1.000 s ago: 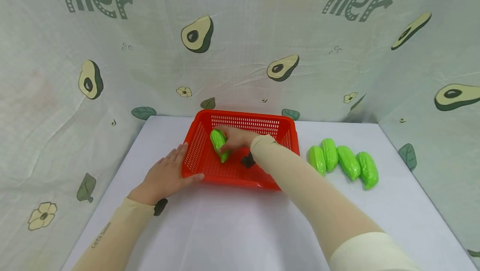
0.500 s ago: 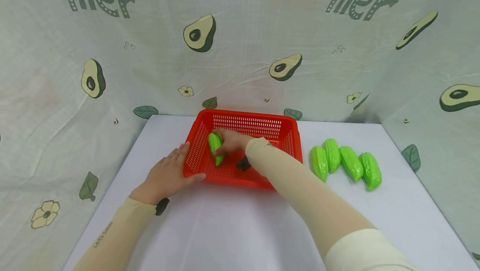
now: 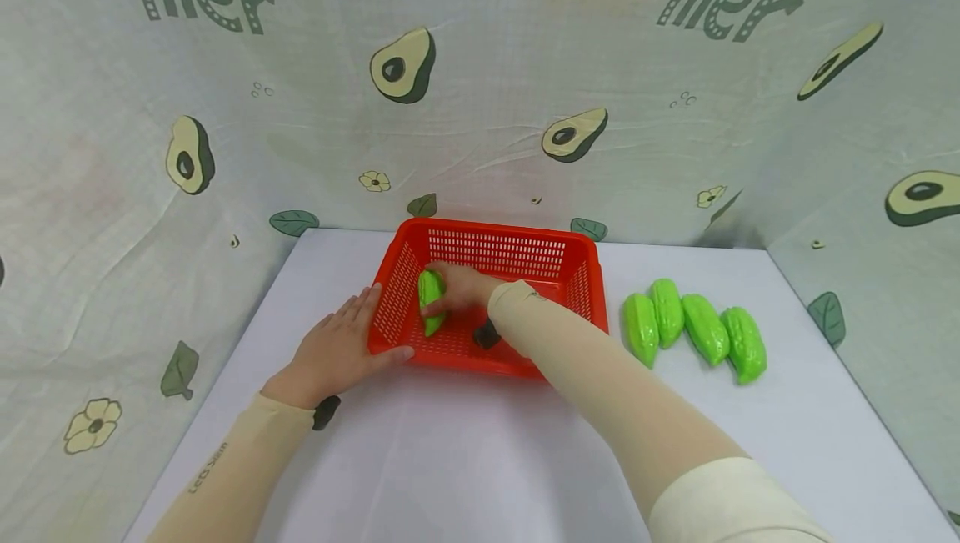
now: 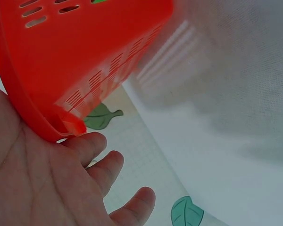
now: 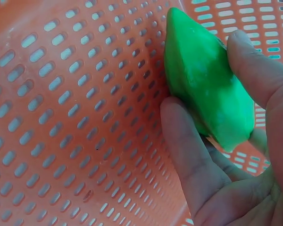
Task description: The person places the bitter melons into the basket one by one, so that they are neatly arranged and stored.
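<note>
Right hand (image 3: 459, 289): grasping, thumb on one side and fingers on the other of a green ridged vegetable (image 3: 431, 303). Vegetable is inside the red basket (image 3: 495, 229), toward its left wall, long axis roughly near-to-far, one pointed tip toward the near rim. Right wrist view has it close to the perforated plastic; can't tell if it touches wall or floor. Room within the basket lies mainly to the right of the hand, partly under the forearm, which crosses the near rim toward the right corner.

Left hand (image 3: 333, 351): released, nothing gripped, fingers extended along the outside of the left rim, thumb at the near-left corner; left wrist view shows the palm against the rim.

Basket sits toward the back of the white counter (image 3: 450, 460), far rim by the back edge. Strip of counter left of the left hand, up to the slanting left edge; wide stretch in front of the near rim. Right of basket, narrow gap, then four more green vegetables (image 3: 705, 329) side by side, the leftmost with its near tip close to the forearm in the head view. More counter from the rightmost one to the right edge. Avocado-print cloth (image 3: 480, 67) borders back and sides.
</note>
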The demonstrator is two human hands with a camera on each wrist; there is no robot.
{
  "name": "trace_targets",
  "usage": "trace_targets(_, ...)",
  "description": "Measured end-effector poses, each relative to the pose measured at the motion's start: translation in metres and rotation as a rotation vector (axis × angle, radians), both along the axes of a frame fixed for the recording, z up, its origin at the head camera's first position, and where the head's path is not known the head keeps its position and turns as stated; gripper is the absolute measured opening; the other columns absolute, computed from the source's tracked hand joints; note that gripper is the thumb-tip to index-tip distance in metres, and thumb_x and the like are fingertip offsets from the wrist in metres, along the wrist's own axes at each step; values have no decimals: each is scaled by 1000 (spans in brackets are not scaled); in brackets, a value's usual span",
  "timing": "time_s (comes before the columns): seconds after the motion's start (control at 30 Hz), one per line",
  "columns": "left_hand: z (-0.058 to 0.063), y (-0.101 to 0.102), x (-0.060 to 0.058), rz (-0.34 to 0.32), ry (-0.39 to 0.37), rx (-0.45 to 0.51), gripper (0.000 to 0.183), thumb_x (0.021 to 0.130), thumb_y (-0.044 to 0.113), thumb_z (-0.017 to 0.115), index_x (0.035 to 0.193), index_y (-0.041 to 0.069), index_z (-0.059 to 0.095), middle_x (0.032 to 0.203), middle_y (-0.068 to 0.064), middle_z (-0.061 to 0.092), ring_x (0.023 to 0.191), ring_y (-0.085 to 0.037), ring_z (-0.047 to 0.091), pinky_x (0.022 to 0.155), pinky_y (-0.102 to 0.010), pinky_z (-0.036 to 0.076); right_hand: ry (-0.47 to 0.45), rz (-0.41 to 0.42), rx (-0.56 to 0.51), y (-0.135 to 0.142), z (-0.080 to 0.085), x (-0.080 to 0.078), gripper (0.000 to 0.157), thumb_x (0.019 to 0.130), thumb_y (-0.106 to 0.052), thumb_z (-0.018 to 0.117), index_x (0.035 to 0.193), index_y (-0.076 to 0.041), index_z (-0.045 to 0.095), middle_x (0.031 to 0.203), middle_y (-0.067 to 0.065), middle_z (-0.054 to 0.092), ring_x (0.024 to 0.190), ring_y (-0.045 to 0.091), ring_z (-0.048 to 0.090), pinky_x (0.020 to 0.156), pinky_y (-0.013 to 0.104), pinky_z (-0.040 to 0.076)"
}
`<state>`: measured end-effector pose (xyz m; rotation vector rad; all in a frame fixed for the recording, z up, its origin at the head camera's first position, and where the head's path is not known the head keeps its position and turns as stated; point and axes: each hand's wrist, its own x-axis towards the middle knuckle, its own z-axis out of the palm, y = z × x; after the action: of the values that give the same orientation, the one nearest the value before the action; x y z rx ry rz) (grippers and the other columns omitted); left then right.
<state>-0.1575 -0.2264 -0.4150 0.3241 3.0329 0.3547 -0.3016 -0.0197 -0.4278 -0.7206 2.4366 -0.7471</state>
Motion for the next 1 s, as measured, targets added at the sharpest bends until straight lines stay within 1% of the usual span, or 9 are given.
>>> trace_targets(0.2,0,3,-1,-1,-12,-4,120,81,82,50,158,-2,14,158,-25,27,143,-46,26,108,-62,34,-20,-18,-16,4,1,2,88,86,-34,80,156,-14,31,120,4,58,108,20,54,98,35,46)
trace_targets(0.37,2,5,0,-6,0,-5,117,82,80,52,157,-3,16,157,-26,29,142,-47,28,106,-62,35,-26,3,15,12,9,4,94,86,-39,79,158,-13,26,129,6,56,115,21,52,104,38,42)
trace_targets(0.43,3,4,1,-4,0,-9,116,83,79,52,157,-3,16,157,-26,29,142,-47,28,106,-63,35,-16,30,40,18,19,5,95,87,-41,78,159,-13,23,139,7,52,123,21,49,108,40,39)
trace_targets(0.5,4,4,2,-3,-3,-16,116,83,79,52,157,-4,16,157,-26,29,142,-47,28,106,-63,35,2,57,66,27,32,5,96,88,-41,77,160,-14,20,146,10,48,130,22,47,110,41,37)
trace_targets(0.63,9,4,3,-8,-2,-19,116,84,79,51,156,-5,16,157,-27,29,141,-48,29,105,-64,36,45,93,85,56,71,3,97,88,-40,77,161,-18,17,151,14,44,134,27,46,108,42,40)
trace_targets(0.73,12,4,3,-10,-4,-15,116,85,78,51,156,-6,16,157,-27,28,141,-48,28,105,-65,35,78,89,84,87,101,5,97,87,-42,77,161,-23,17,147,15,48,132,30,49,105,45,43)
trace_targets(0.83,12,4,3,-10,-8,-11,116,84,78,52,156,-6,16,157,-27,27,142,-48,27,105,-65,34,129,75,86,120,123,12,96,87,-40,78,160,-26,18,146,15,50,129,30,51,103,48,44)
trace_targets(0.93,10,3,3,-12,-16,-6,116,84,79,51,156,-5,14,158,-27,26,143,-47,26,106,-65,33,143,60,79,155,134,23,95,87,-35,79,160,-27,19,144,17,51,115,27,61,96,47,50)
trace_targets(1.0,8,4,3,-15,-16,-4,117,84,80,49,157,-4,14,158,-27,26,142,-47,26,106,-66,32,122,45,67,178,136,32,95,87,-31,80,160,-26,20,142,17,51,105,24,66,91,44,54)
